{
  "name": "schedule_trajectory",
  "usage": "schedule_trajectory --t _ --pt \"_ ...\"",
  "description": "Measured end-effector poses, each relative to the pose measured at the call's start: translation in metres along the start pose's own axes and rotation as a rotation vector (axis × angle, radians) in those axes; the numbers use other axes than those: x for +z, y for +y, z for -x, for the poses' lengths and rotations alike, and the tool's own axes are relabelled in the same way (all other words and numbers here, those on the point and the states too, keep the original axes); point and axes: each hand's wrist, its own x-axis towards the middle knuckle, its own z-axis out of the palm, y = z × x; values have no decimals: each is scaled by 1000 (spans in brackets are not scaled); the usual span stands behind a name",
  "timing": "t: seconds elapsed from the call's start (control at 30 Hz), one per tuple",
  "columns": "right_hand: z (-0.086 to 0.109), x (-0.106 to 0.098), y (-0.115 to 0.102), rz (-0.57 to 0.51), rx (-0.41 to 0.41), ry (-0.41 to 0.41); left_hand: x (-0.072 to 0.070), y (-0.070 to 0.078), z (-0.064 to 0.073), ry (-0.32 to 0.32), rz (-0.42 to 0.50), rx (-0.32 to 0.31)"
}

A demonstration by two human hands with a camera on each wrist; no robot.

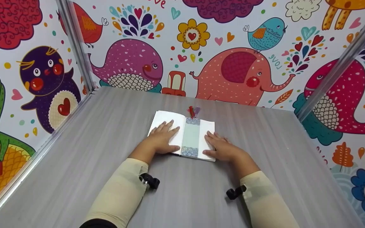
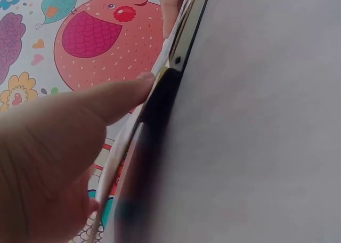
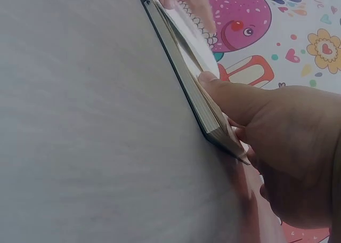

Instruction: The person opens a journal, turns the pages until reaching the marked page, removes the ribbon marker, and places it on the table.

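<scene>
An open book with white pages lies on the grey table in the head view. Along its right page, beside the fold, lies a pale green bookmark with glittery silver ends and a red and purple tassel beyond the top edge. My left hand rests on the left page, fingers spread. On the right page's outer part rests my right hand, fingers extended. The right wrist view shows the right thumb on the page edge and the thick page block beneath. In the left wrist view, the left thumb touches the book's near edge.
The grey table extends around the book. Printed wall panels with cartoon animals stand behind and at both sides, with metal posts at the corners. Black wrist mounts sit on both sleeves.
</scene>
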Motion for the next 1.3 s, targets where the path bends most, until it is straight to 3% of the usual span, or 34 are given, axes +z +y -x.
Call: schedule_trajectory --t 0.13,0.27,0.87,1.03,1.3 --pt "-1 0 2 10 12 -5 0 -3 0 -76 0 -15" --pt "-1 0 2 22 25 -4 -1 -3 -1 -109 -21 -31" --pt "-3 4 -8 40 60 118 -8 8 -1 -163 -13 -78" --pt "-9 7 -16 59 64 171 -4 4 -3 -159 -21 -85" --pt "-29 11 -41 76 40 179 -2 1 -2 -153 -54 -90"
